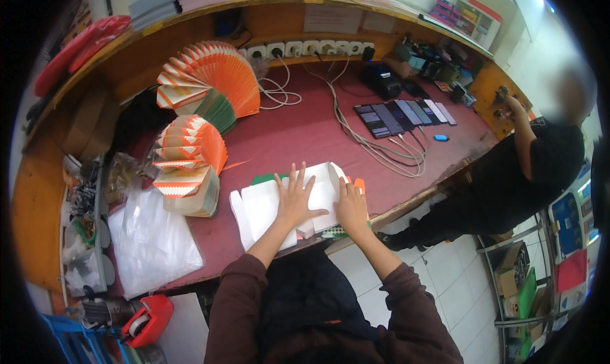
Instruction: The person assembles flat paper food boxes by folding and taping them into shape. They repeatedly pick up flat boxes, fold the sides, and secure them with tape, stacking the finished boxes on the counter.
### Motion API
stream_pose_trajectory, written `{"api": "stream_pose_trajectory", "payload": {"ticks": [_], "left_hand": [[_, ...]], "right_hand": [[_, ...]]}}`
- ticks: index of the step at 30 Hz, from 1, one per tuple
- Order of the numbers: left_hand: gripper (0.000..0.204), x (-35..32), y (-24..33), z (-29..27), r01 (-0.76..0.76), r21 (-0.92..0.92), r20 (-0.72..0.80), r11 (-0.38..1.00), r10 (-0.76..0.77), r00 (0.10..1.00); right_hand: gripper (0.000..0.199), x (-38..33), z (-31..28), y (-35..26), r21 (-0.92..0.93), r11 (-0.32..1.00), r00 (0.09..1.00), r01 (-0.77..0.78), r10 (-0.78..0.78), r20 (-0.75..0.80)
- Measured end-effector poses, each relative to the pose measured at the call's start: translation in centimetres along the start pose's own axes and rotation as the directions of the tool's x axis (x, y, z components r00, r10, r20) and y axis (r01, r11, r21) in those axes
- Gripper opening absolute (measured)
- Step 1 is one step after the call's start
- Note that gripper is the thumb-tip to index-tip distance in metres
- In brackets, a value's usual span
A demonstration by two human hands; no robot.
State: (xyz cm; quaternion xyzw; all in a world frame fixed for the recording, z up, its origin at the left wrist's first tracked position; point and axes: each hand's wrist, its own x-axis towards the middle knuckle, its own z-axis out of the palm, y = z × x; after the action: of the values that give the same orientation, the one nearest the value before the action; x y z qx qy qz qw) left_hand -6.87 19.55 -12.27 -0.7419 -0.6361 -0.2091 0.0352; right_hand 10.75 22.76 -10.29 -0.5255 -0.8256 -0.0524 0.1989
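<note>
A cardboard box blank [260, 202], white on its inner side, lies unfolded at the table's front edge. Green and orange parts show along its rim. Spread flat across its middle is my left hand [294, 202], fingers apart and pressing down. My right hand [351, 208] is at the right end of the blank, its fingers close together along a raised white flap [335, 176]. The thumb of that hand is partly hidden. Left of the blank, orange and white folded cartons [187, 149] stand fanned out in a clear plastic tub [202, 195].
A larger fan of orange and green cartons [216, 78] stands behind. Clear plastic bags [149, 240] lie front left, above a red tape dispenser [149, 319]. Several phones [406, 116] with white cables [381, 151] sit back right. Another person [527, 167] stands at the right.
</note>
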Motion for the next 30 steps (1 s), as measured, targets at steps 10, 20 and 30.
{"api": "stream_pose_trajectory", "payload": {"ticks": [10, 20, 30], "left_hand": [[0.120, -1.0, 0.6, -0.6, 0.082, -0.063, 0.262, 0.995, -0.063, 0.963], [0.076, -1.8, 0.3, 0.4, -0.004, -0.125, 0.000, 0.992, 0.004, 1.000], [0.040, -17.4, -1.2, -22.4, 0.213, -0.020, -0.627, 0.977, -0.179, 0.758]], "right_hand": [[0.047, 0.3, 0.7, 1.0, -0.034, 0.999, 0.994, -0.023, 0.020, -0.104], [0.048, 3.5, 0.3, 3.3, 0.585, 0.703, 0.913, -0.405, 0.341, 0.222], [0.034, 7.4, 9.2, 12.1, 0.773, 0.629, 0.989, -0.090, -0.035, 0.144]]}}
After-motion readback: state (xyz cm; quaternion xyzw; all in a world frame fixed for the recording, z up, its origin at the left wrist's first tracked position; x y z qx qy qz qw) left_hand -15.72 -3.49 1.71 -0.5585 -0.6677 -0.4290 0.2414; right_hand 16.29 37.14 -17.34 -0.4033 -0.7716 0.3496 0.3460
